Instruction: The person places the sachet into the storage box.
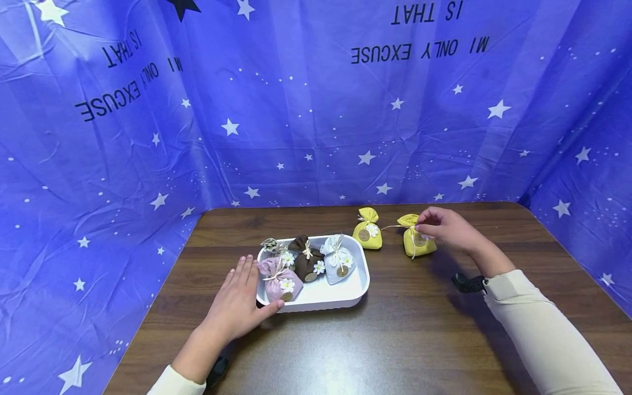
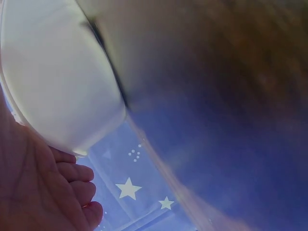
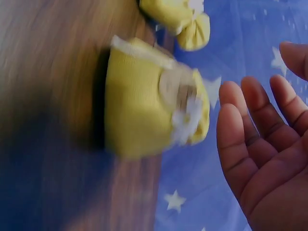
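My left hand (image 1: pixel 237 302) rests against the left end of a white tray (image 1: pixel 340 296), fingers extended along its wall and thumb at the front rim. Inside the tray lie a pink drawstring pouch (image 1: pixel 276 278), a dark brown pouch (image 1: pixel 303 257), a pale grey pouch (image 1: pixel 333 259) and a partly hidden patterned pouch (image 1: pixel 269 245). On the right, my right hand (image 1: pixel 446 227) is beside the neck of a yellow pouch (image 1: pixel 412 248). The right wrist view shows the fingers (image 3: pixel 255 96) loosely bent, thumb apart, with the yellow pouch in front of them.
A second yellow pouch (image 1: pixel 368 235) stands between the tray and the right hand, near the back of the brown wooden table (image 1: pixel 395 329). Blue star-patterned cloth (image 1: pixel 306 109) hangs behind and at both sides. Each pouch has a light cord; most show a white flower.
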A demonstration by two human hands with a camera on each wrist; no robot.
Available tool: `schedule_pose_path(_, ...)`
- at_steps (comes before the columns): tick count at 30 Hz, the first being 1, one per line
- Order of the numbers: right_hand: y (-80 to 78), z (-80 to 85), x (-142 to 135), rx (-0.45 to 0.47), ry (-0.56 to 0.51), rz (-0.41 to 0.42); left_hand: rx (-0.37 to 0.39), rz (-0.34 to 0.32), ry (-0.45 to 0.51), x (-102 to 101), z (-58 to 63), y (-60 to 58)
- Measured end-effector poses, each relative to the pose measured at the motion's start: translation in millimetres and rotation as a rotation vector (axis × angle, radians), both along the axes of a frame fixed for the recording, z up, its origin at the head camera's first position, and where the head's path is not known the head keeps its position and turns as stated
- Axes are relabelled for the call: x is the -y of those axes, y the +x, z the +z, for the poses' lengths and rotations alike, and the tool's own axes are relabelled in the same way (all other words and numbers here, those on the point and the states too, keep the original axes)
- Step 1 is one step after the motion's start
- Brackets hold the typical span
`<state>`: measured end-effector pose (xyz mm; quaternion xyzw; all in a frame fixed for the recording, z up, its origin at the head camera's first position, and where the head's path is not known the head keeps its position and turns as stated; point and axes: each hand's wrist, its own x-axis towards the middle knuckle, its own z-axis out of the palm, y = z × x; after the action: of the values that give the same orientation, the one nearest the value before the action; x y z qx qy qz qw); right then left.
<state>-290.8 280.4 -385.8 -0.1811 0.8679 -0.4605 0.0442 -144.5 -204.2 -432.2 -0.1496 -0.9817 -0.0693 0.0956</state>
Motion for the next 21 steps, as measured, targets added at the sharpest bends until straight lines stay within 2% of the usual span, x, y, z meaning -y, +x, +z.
schedule_pose_path(3, 1.3, 0.4, -15, 0.018, 0.000, -0.058, 0.001, -0.009, 0.004, 0, 0.4, 0.0)
schedule_pose_path(8, 0.1, -5.1, -30, 0.056, 0.011, -0.105, -0.006, -0.013, 0.001, 1, 0.7, 0.7)
schedule_pose_path(13, -4.9, -21.7, -37, 0.151, 0.018, -0.111, -0.001, -0.016, 0.013, 0, 0.1, 1.3)
schedule_pose_path(17, -11.7, -35.0, -38, 0.176, 0.053, -0.113, 0.003, -0.015, 0.017, 0, -0.5, 1.3)
schedule_pose_path(21, -17.2, -42.7, -35, 0.226, 0.033, -0.130, -0.007, -0.017, 0.017, 0, -0.6, 0.2)
